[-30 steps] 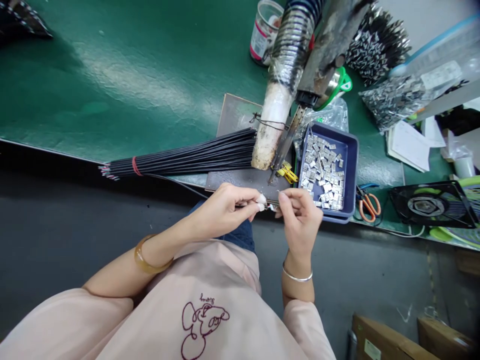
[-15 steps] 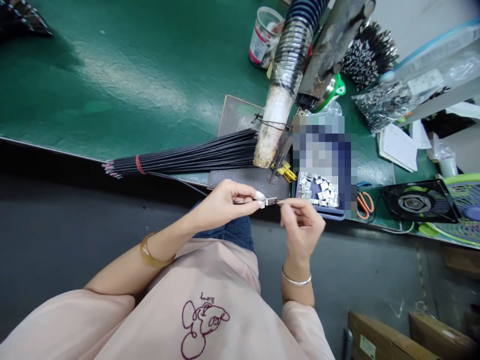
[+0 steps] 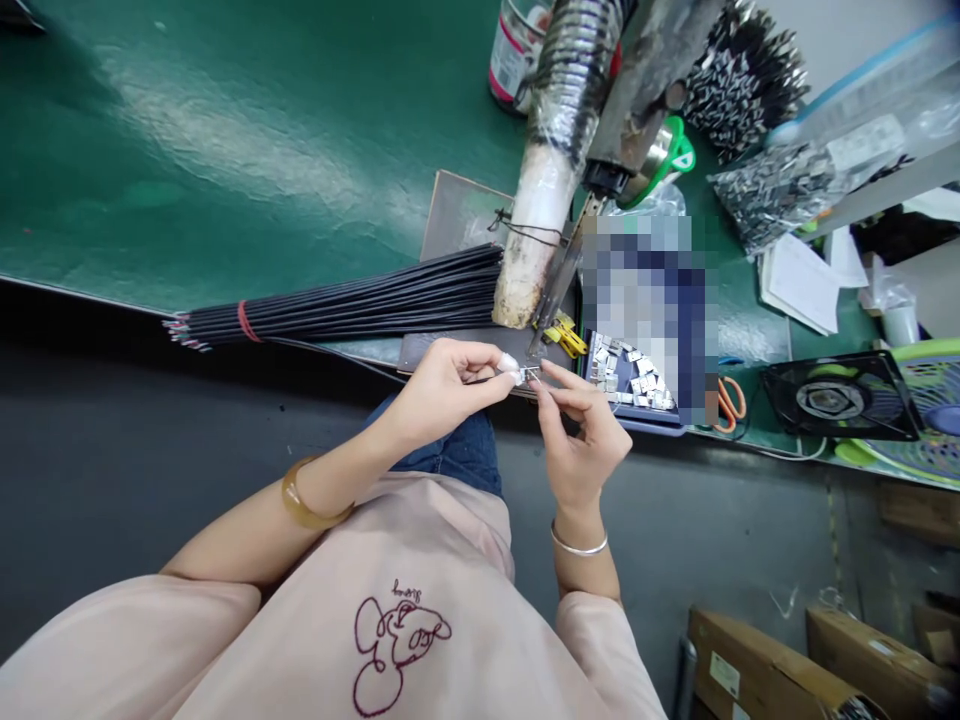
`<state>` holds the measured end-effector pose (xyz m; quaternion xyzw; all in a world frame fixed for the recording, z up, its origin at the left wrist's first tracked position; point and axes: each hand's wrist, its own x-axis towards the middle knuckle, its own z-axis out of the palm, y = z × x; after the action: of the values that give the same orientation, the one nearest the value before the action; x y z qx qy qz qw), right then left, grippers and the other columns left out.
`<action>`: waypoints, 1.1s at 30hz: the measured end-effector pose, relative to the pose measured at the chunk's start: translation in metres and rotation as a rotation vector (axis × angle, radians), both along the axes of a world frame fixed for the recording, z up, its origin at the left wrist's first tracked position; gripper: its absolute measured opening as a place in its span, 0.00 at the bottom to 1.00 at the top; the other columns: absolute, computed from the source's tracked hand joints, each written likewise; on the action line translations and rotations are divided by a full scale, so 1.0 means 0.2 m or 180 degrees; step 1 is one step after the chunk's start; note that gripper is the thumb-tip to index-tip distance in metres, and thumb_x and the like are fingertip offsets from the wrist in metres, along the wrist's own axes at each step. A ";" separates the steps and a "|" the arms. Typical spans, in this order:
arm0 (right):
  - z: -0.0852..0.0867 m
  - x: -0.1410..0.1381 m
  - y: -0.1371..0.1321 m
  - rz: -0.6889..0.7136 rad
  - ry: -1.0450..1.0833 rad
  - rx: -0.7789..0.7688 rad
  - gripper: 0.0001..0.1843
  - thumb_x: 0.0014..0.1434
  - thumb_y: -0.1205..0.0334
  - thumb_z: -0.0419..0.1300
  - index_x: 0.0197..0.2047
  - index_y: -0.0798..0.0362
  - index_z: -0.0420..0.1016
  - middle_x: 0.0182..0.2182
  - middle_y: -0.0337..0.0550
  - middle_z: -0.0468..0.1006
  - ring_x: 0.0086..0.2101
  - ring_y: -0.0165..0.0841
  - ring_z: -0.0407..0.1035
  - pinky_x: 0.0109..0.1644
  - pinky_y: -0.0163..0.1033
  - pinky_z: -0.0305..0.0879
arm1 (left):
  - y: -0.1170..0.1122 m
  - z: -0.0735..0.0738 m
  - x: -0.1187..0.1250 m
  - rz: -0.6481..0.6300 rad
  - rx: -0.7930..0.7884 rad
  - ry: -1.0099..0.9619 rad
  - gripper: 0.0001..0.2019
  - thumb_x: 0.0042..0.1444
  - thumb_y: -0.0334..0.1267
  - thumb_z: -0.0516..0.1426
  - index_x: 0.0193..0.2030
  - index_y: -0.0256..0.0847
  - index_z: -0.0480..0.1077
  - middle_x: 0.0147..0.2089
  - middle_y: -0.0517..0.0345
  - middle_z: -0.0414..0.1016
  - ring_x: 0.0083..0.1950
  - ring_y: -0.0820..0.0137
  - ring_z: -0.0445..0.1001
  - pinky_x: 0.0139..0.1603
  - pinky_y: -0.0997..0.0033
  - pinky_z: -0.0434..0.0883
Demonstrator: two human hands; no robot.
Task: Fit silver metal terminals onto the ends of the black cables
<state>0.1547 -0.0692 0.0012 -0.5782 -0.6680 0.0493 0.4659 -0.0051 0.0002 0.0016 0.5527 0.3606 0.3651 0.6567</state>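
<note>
My left hand (image 3: 442,388) pinches the end of a thin black cable just in front of the green bench edge. A small metal connector shell (image 3: 531,374) sits at the cable's tip, between both hands. My right hand (image 3: 579,432) meets it from the right, with thumb and forefinger closed on the shell. A bundle of black cables (image 3: 352,305) tied with a red band lies on the bench to the left. A blue tray (image 3: 637,385) of several small metal shells stands just right of my hands, partly blurred out.
A wrapped machine arm with a white sleeve (image 3: 534,240) hangs over a grey plate (image 3: 450,215). Yellow clip (image 3: 562,335), orange scissors (image 3: 726,402), a black fan (image 3: 836,398), a jar (image 3: 510,50), bags of metal parts (image 3: 772,185) and papers (image 3: 799,285) lie around. Cardboard boxes (image 3: 757,665) sit below right.
Both hands have moved up and a little left, closer to the bench edge and the machine's tip. My right fingers have closed in on the shell at the cable end.
</note>
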 end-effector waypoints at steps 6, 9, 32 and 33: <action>-0.03 0.00 0.04 0.0070 0.0615 -0.0258 0.02 0.62 0.66 0.61 0.38 0.50 0.72 0.47 0.45 0.84 0.42 0.34 0.82 0.43 0.39 0.81 | 0.03 0.01 0.05 0.0307 -0.0097 -0.0012 0.07 0.51 0.35 0.62 0.27 0.35 0.73 0.23 0.62 0.66 0.24 0.79 0.60 0.24 0.78 0.56; -0.03 0.00 0.05 0.0089 0.0780 -0.0368 0.02 0.63 0.65 0.61 0.38 0.51 0.71 0.48 0.47 0.83 0.42 0.35 0.81 0.43 0.41 0.81 | 0.04 0.02 0.06 0.0320 -0.0217 0.0007 0.07 0.51 0.36 0.62 0.27 0.35 0.72 0.22 0.63 0.66 0.23 0.79 0.60 0.24 0.78 0.58; 0.04 0.04 -0.04 0.0072 0.0447 -0.0393 0.02 0.63 0.65 0.60 0.39 0.48 0.72 0.42 0.43 0.84 0.38 0.34 0.81 0.37 0.39 0.80 | -0.02 0.03 0.01 -0.0270 0.0111 0.0383 0.08 0.57 0.34 0.57 0.28 0.35 0.70 0.21 0.68 0.52 0.23 0.80 0.50 0.25 0.76 0.49; 0.07 0.06 -0.08 0.0006 0.0406 -0.0354 0.02 0.64 0.64 0.59 0.40 0.48 0.72 0.38 0.41 0.84 0.33 0.33 0.81 0.32 0.39 0.78 | -0.03 0.02 -0.01 -0.0447 0.0306 0.0547 0.07 0.56 0.33 0.57 0.27 0.35 0.71 0.20 0.68 0.52 0.23 0.80 0.50 0.25 0.76 0.49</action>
<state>0.1662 -0.0855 0.0144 -0.5983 -0.6337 0.1235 0.4746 -0.0061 -0.0061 0.0055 0.6367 0.3581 0.2864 0.6200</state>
